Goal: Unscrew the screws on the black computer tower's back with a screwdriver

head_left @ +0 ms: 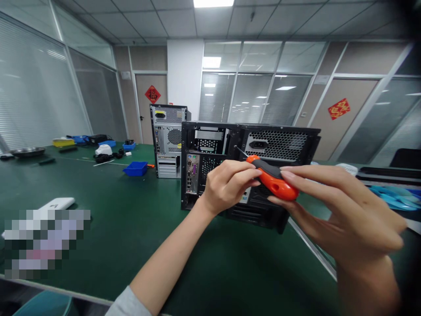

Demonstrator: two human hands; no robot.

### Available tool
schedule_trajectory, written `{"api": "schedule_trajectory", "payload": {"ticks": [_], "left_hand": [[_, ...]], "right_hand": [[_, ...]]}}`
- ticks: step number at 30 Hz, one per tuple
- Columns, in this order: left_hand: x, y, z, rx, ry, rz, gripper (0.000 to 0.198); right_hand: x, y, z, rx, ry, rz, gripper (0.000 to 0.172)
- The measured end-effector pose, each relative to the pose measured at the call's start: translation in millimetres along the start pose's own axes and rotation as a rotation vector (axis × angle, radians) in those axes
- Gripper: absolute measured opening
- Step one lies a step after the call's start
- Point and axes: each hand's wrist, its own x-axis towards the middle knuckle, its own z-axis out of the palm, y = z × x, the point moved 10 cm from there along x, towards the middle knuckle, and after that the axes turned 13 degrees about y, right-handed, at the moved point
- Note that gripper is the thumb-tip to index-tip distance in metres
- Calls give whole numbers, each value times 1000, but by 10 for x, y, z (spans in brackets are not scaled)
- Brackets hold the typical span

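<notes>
An orange and black screwdriver (275, 179) is held between both hands, its thin metal shaft pointing up and left at the back of a black computer case (237, 127). My right hand (342, 210) pinches the rear of the handle between thumb and fingers. The fingers of my left hand (228, 182) close on the front of the handle, near the shaft. Behind the hands, the case shows a honeycomb grille with a power socket (258, 144) and a port panel (192, 174). Whether the screwdriver's tip touches the case, I cannot tell.
A second computer tower (169, 142) stands behind on the green table (131, 228). Left of it lie a blue tray (135, 168) and a white device with black cables (103, 151). A white object (57, 204) lies at the near left. Light-blue items (394, 196) are at the right.
</notes>
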Motion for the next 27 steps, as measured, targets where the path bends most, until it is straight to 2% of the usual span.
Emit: {"api": "schedule_trajectory", "payload": {"ticks": [12, 17, 27], "left_hand": [[-28, 34, 21, -49, 4, 11, 23], [-54, 44, 39, -25, -11, 5, 27], [-49, 96, 33, 28, 52, 7, 27]], "right_hand": [[-40, -5, -51, -20, 58, 12, 49], [-76, 46, -11, -45, 33, 91, 52], [-77, -3, -17, -42, 89, 38, 42]]}}
